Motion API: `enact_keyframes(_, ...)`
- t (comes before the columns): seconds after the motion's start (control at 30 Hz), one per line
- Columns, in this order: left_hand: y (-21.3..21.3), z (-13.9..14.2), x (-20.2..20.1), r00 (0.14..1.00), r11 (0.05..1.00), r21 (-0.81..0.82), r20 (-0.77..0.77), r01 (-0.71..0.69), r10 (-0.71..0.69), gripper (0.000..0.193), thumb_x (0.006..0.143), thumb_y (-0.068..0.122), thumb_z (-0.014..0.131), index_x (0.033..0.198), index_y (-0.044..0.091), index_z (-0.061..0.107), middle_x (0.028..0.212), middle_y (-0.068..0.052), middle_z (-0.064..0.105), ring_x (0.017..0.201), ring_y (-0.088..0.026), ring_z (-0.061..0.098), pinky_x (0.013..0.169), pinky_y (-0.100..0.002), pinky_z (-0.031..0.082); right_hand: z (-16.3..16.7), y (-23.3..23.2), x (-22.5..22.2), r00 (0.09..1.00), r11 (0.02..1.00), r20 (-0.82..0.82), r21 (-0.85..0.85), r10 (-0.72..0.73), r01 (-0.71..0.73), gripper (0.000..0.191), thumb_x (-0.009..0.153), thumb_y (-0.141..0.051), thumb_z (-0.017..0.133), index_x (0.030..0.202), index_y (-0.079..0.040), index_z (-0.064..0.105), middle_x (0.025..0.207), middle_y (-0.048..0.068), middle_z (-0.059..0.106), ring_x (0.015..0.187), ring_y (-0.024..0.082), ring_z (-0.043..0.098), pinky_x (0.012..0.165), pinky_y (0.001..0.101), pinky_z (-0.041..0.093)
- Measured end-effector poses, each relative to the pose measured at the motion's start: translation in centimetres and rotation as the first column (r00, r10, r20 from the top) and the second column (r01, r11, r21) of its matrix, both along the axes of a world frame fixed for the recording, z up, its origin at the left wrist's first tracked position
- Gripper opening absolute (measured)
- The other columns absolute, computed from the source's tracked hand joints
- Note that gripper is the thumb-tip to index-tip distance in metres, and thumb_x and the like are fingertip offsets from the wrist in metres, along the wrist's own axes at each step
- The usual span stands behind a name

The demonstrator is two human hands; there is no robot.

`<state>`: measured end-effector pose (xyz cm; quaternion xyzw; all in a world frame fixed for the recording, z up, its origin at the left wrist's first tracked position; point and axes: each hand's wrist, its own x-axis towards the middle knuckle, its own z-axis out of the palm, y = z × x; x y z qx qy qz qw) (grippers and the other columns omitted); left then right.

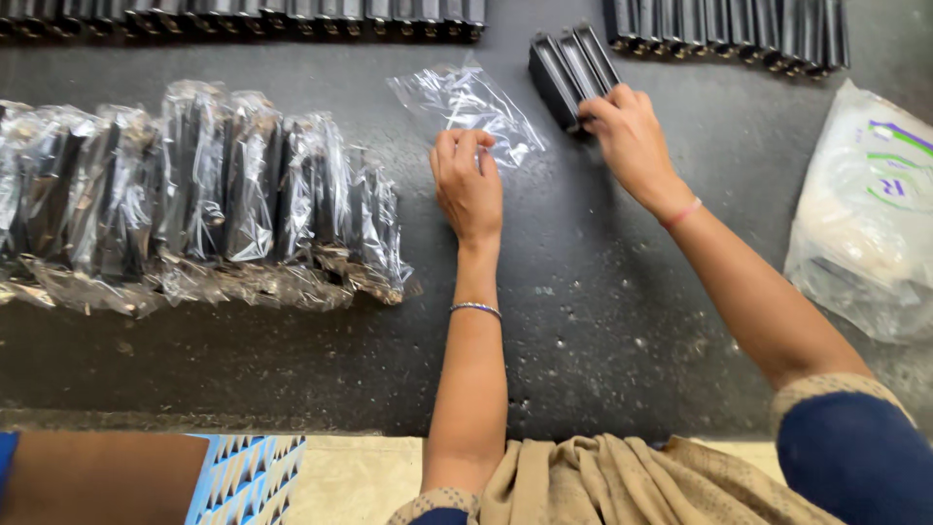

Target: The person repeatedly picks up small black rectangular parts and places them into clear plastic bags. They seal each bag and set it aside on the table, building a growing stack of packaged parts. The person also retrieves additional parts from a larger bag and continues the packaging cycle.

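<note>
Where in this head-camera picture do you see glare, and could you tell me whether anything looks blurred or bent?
In the head view, glare streaks the row of bagged black parts and the clear plastic bag under the left hand; the right hand on the black parts is sharp; the dark table shows soft sheen, and the far rows of black parts curve slightly from lens distortion.

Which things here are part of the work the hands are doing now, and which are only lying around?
In use:
- left hand on the empty clear bag
- right hand on the loose black parts

Lying about:
- row of bagged black parts
- rows of unbagged black parts along the far edge
- big white sack
- blue crate
</note>
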<state>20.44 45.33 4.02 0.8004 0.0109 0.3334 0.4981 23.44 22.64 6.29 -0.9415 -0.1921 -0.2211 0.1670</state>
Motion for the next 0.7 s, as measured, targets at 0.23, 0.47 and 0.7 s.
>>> enact_keyframes(0.23, -1.0, 0.0, -1.5, 0.996, 0.996, 0.05, -0.061, 0.075, -0.072, 0.011, 0.086, 0.012, 0.079, 0.093, 0.015, 0.07, 0.089, 0.002, 0.062, 0.088, -0.02, 0.06, 0.076, -0.036, 0.053, 0.9, -5.7, -12.3, 0.996, 0.995, -0.06, -0.085, -0.063, 0.058, 0.019, 0.096, -0.004, 0.071, 0.114, -0.01, 0.074, 0.107, 0.012, 0.061, 0.106, 0.034, 0.057, 0.096, 0.0439, 0.048)
enact_keyframes(0.47, -1.3, 0.8, -3.1, 0.995, 0.989, 0.118, -0.064, 0.085, -0.077, 0.01, 0.083, 0.016, 0.081, 0.089, 0.017, 0.073, 0.088, 0.004, 0.062, 0.086, -0.017, 0.06, 0.073, -0.034, 0.053, 2.3, -8.0, -19.3, 0.994, 0.987, -0.034, -0.129, -0.102, 0.097, 0.023, 0.092, -0.002, 0.073, 0.114, -0.009, 0.073, 0.114, 0.011, 0.062, 0.12, 0.034, 0.057, 0.104, 0.0432, 0.048)
enact_keyframes(0.7, -2.1, 1.0, -4.8, 0.989, 0.954, 0.297, 0.147, -0.038, -0.006, 0.013, 0.079, 0.016, 0.083, 0.085, 0.014, 0.071, 0.087, 0.005, 0.065, 0.087, -0.021, 0.058, 0.082, -0.038, 0.052, 3.2, -5.1, -21.4, 0.977, 0.952, 0.059, -0.22, -0.206, 0.214, 0.028, 0.078, -0.028, 0.088, 0.092, -0.008, 0.075, 0.114, 0.01, 0.061, 0.112, 0.034, 0.056, 0.091, 0.0475, 0.045)
